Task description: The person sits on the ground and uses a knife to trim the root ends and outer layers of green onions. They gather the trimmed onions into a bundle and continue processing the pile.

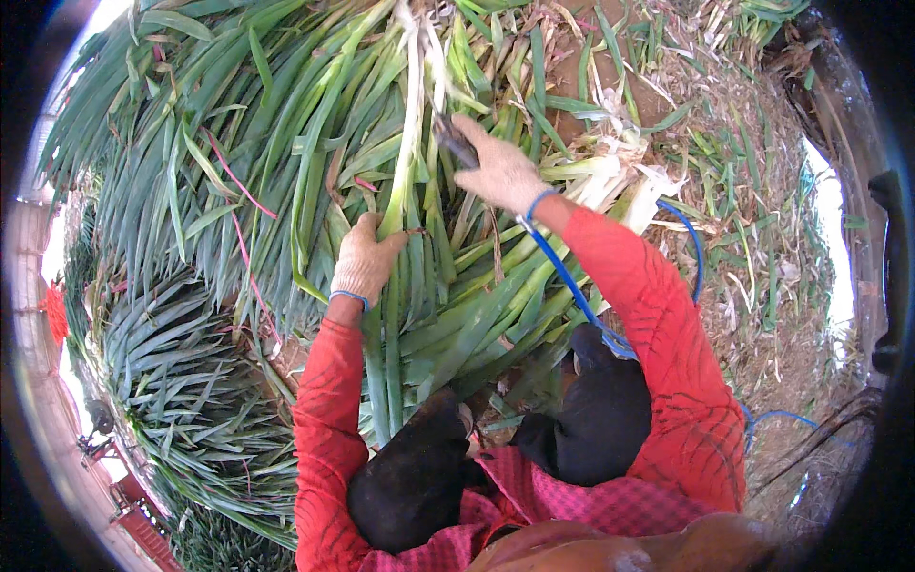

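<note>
My left hand (368,257), in a knitted glove, grips the green part of a leek or large green onion (407,154). Its pale shank points away from me, and its leaves trail down toward my legs. My gloved right hand (500,168) is closed around a dark-handled air blow gun (455,141). The thin nozzle points away from me, close beside the white shanks, which are partly blurred at the top. From a metal fitting near my right wrist, a blue hose (565,275) runs back under my forearm.
A large heap of leafy stalks (200,143) spreads to the left, with pink ties (245,257) among it. Another pile (193,379) lies lower left. Stalks with white ends (607,182) rest beyond my right wrist. Leaf scraps (736,164) litter the ground at right. My bent knees (607,415) are close.
</note>
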{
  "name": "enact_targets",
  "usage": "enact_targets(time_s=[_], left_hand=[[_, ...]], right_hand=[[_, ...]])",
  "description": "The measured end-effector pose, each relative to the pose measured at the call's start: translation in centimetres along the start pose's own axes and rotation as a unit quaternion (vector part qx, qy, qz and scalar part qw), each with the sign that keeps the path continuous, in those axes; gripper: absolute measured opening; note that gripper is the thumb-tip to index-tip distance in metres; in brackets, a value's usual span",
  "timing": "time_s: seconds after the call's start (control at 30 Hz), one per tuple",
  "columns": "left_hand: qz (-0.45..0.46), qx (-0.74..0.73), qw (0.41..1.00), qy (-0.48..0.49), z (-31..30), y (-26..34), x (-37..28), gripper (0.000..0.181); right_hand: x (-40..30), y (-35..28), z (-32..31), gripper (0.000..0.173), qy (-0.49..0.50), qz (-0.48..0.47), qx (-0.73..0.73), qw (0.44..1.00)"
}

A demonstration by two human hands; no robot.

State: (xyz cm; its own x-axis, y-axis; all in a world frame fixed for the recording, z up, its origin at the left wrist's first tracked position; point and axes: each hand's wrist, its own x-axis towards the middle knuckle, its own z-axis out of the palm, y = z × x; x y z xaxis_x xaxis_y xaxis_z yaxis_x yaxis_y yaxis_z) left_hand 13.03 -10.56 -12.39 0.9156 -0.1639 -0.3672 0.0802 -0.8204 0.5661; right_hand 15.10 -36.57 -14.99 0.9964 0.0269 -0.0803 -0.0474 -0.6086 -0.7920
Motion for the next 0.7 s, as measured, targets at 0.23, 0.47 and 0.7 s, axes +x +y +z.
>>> enact_targets(time_s=[0.23, 0.47, 0.7], left_hand=[[-0.003, -0.011, 1.000, -0.024, -0.1, -0.2, 0.1, 0.064], [0.047, 0.073, 0.994, 0.073, 1.2, -1.2, 1.5, 0.069], [-0.026, 0.327, 0.936, 0.126, 8.2, 6.1, 7.8, 0.098]], right_hand=[[8.7, 0.3, 0.7, 0.067, 0.036, -0.006, -0.068, 0.997], [5.7, 0.5, -1.4, 0.085, 0.007, -0.026, -0.010, 1.000], [1.2, 1.4, -3.7, 0.089, -0.004, -0.045, -0.026, 0.999]])
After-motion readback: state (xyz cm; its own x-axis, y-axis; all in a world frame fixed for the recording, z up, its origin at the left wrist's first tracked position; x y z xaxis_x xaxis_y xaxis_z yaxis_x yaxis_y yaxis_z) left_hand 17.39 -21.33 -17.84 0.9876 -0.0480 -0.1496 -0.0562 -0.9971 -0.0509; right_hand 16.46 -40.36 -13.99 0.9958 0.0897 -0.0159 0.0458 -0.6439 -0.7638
